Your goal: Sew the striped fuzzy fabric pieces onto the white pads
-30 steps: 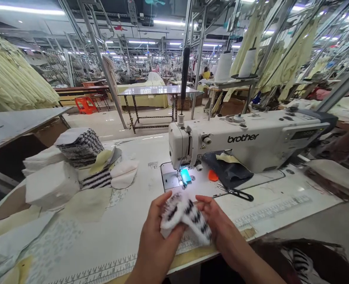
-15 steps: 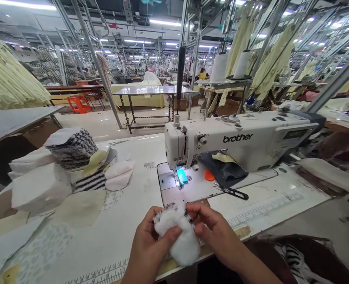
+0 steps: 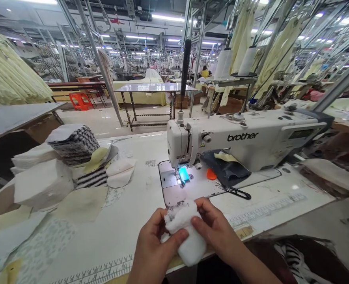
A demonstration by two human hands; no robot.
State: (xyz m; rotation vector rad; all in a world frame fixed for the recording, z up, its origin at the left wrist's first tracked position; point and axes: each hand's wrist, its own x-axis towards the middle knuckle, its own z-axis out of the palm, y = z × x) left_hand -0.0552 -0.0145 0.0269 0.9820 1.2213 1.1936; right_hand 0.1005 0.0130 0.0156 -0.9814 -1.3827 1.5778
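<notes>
Both my hands hold a soft white fluffy fabric piece (image 3: 188,232) over the front of the sewing table, with a little black-and-white patterned edge showing at its upper left. My left hand (image 3: 156,246) pinches its lower left side, and my right hand (image 3: 212,227) presses on its upper right. Just beyond them is the lit needle plate of a white Brother sewing machine (image 3: 245,140). Thread snips (image 3: 236,192) lie on the machine bed, near my right hand. The needle area sits above and ahead of the piece, not touching it.
Left on the white table (image 3: 139,197) stand a striped fabric stack (image 3: 73,144) and white padded pieces (image 3: 42,184). A dark cloth (image 3: 226,169) lies by the machine. A bin of striped fabric (image 3: 298,258) sits low right. Thread cones (image 3: 239,62) stand behind.
The piece has turned from its black-and-white side to its white fluffy side, now bunched between my hands. My hands have drawn closer together, and the view has shifted slightly.
</notes>
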